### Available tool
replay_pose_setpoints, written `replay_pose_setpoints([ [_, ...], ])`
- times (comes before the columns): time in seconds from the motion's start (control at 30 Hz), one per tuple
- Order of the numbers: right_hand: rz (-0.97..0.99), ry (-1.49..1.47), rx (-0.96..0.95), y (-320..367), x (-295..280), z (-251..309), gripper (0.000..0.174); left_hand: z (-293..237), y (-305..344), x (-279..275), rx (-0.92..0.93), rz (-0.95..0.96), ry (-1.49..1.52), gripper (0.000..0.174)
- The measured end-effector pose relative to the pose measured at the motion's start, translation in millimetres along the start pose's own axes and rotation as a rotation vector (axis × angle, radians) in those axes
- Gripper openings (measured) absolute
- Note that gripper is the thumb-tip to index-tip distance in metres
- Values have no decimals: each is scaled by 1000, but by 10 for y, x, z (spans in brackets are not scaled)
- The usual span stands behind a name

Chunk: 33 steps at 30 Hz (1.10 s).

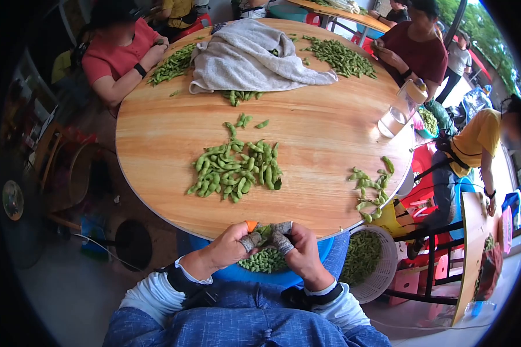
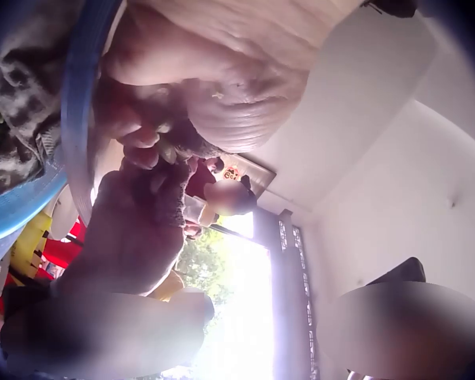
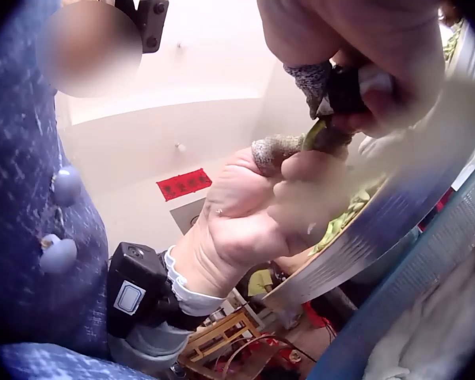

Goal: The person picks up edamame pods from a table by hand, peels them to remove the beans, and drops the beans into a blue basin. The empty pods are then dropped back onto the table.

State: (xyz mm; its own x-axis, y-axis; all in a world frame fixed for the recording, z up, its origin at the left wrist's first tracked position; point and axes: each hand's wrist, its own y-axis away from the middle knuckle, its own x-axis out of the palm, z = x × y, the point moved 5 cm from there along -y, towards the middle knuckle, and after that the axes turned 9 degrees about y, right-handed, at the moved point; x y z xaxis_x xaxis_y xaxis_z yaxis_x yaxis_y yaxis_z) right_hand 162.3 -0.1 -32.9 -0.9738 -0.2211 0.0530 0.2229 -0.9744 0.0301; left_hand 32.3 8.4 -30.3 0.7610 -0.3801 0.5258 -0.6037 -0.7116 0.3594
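Over the table's near edge, my left hand [image 1: 227, 251] and right hand [image 1: 305, 258] meet fingertip to fingertip. Both pinch a green soybean pod [image 3: 313, 133], partly covered by the fingers. Grey wraps [image 3: 277, 150] cover the thumbs, and an orange band [image 1: 252, 226] shows on a left finger. Right beneath the hands, a blue basin [image 1: 324, 250] holds shelled green beans [image 1: 263, 261]. Ahead of them on the round wooden table [image 1: 156, 133] lies a loose pile of pods [image 1: 237, 169].
A smaller scatter of pods [image 1: 369, 188] lies at the table's right edge, near a clear plastic jug [image 1: 395, 118]. A grey towel [image 1: 249, 55] covers things at the back. A white basket [image 1: 388, 263] of pods stands at lower right. People sit around the table.
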Motion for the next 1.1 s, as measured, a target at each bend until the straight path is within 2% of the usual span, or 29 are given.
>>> replay_pose_setpoints([
  [0.13, -26, 11, -16, 16, -33, 72, 14, -11, -30, 64, -4, 66, 63, 17],
  [0.2, -21, 81, -53, 16, -25, 84, 13, -44, -45, 90, 37, -7, -18, 17],
  [0.3, -23, 359, -92, 43, -32, 198, 11, -36, -90, 133, 143, -93, -94, 17],
  [0.4, -67, 397, -154, 57, -20, 203, 10, 16, -115, 65, 169, -126, -182, 24],
  [0.5, -204, 119, -66, 0, -216, 98, 8, -33, -113, 1, 158, -132, -370, 21],
  [0.57, -273, 58, -20, -137, -546, 167, 8, -236, -119, -6, 192, -168, -583, 14],
  [0.63, -266, 160, 15, -316, -894, 206, 8, -441, -227, -4, 382, -261, -875, 9],
  [0.7, -275, 347, -4, -480, -1315, 65, 8, -596, -367, 27, 524, -362, -1158, 13],
  [0.77, -431, 513, 135, -468, -1770, 121, 11, -711, -516, 74, 611, -468, -1435, 22],
  [0.83, -576, 662, 19, -415, -2395, 90, 13, -755, -632, 99, 593, -488, -1494, 26],
  [0.87, -686, 588, -3, -310, -2618, 122, 17, -754, -665, 98, 582, -496, -1523, 28],
  [0.9, -632, 556, -18, -212, -2771, 170, 22, -738, -691, 78, 571, -500, -1547, 26],
  [0.93, -770, 444, -5, -67, -2778, 233, 25, -727, -721, 53, 563, -505, -1570, 23],
  [1.0, -888, 476, -82, 156, -2597, 423, 24, -707, -729, 26, 538, -507, -1597, 19],
  [1.07, -829, 459, -72, 323, -2274, 505, 23, -682, -685, -1, 510, -504, -1605, 13],
  [1.1, -747, 352, -78, 346, -2133, 438, 22, -680, -645, -3, 505, -512, -1607, 12],
])
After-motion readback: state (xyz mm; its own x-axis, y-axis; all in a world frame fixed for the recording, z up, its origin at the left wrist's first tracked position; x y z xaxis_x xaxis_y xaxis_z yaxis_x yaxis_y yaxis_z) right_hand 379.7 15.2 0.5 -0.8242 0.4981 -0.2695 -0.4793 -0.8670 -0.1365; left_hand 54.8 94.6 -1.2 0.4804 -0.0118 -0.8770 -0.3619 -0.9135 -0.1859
